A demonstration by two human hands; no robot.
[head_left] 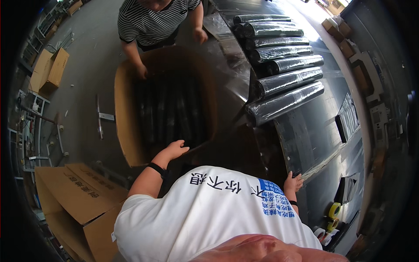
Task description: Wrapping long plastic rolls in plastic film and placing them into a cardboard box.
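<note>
My left hand [176,149] is over the near side of a large open cardboard box [125,126], its fingers loosely bent and apart, with nothing seen in them. Whether it touches the rim, I cannot tell. Long black rolls [170,109] lie side by side inside the box, dim in shadow. My right hand [295,181], fingers spread, is at the near-left edge of a dark worktable [305,139]. Several black rolls in shiny clear film [288,101] lie in a row along the table's far part.
Across the box stands a person in a striped shirt [150,24], one hand [142,72] at its far-left rim. Another open cardboard box [83,192] is at my left. Tape rolls [334,210] lie on the table's near right. A metal rack [41,131] is far left.
</note>
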